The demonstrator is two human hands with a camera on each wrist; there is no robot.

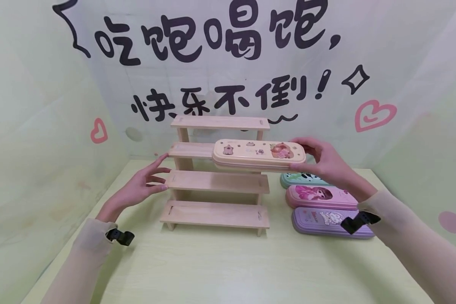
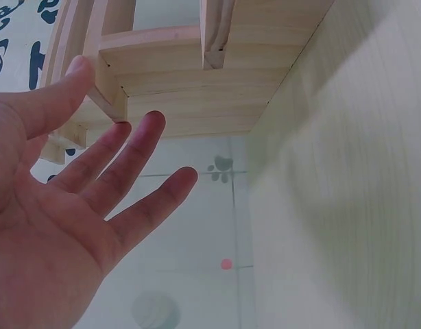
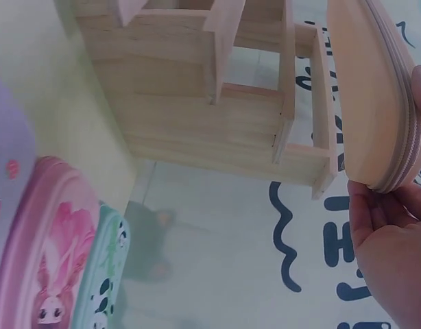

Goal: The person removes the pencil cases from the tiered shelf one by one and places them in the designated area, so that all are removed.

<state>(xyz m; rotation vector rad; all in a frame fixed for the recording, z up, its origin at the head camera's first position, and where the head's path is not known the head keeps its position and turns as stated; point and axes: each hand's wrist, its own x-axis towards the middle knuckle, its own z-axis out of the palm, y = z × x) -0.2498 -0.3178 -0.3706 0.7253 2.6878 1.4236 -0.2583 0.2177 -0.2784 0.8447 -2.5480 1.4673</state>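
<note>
A cream zippered pencil case [image 1: 251, 154] with small cartoon pictures is held level by my right hand [image 1: 324, 162], which grips its right end. In the head view the case overlaps the second-highest step of a pale wooden stepped stand [image 1: 216, 180]. Whether it touches that step I cannot tell. The right wrist view shows the zip side of the cream case [image 3: 378, 103], thumb on one side and fingers underneath. My left hand [image 1: 138, 185] is at the stand's left edge, its fingers spread, with fingertips at the ends of the middle steps.
Right of the stand, a green pencil case [image 1: 286, 180], a pink one [image 1: 323, 196] and a purple one [image 1: 315, 221] lie in a row on the table [image 1: 213, 270], partly behind my right arm. A printed backdrop [image 1: 308, 122] stands close behind and at both sides.
</note>
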